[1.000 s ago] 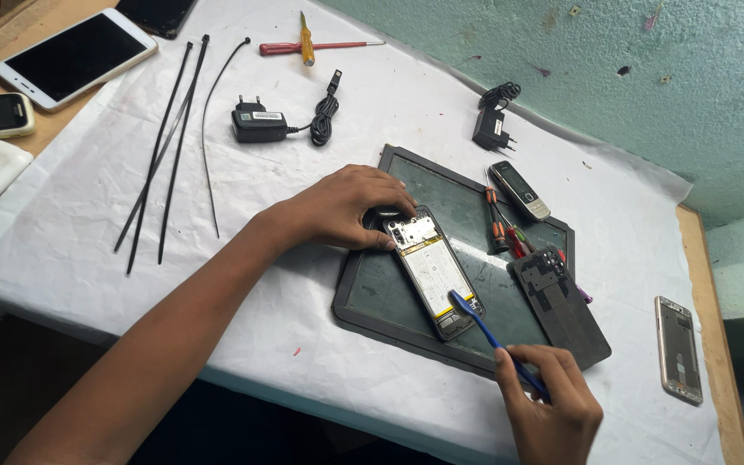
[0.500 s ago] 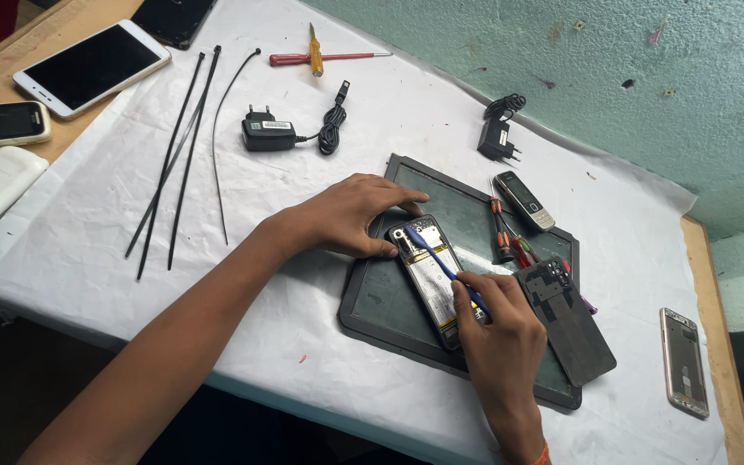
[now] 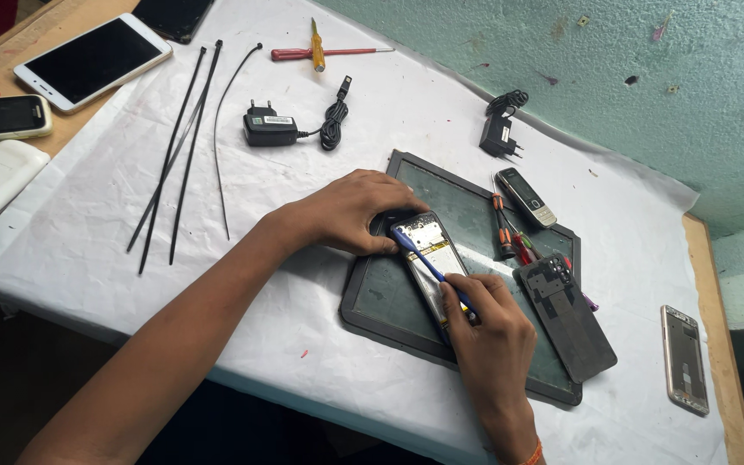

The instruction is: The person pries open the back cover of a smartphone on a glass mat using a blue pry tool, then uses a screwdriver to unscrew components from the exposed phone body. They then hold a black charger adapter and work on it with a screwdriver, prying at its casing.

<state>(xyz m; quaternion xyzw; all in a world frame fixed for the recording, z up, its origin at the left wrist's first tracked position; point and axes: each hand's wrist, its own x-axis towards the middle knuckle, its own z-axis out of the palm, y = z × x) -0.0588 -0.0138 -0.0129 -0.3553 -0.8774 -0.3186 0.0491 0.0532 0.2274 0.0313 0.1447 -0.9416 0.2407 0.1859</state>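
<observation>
The opened phone [image 3: 431, 258], lying on the dark work mat [image 3: 381, 297] on the bench, was pinned at its top end by the left hand [image 3: 350, 211] while the blue pry tool [image 3: 428, 263], gripped in the right hand [image 3: 488, 331], was best kept shallow and gently levered.

an opened phone [image 3: 432, 258] lies flat on a dark work mat [image 3: 389, 297], its back off and the pale inner board and yellowish battery bared; it lies slantwise, top end toward the far left. a blue pry tool [image 3: 428, 263] lies slantwise across it, tip at the phone's upper left corner. the mat rests on the white-covered counter [image 3: 88, 232].
</observation>
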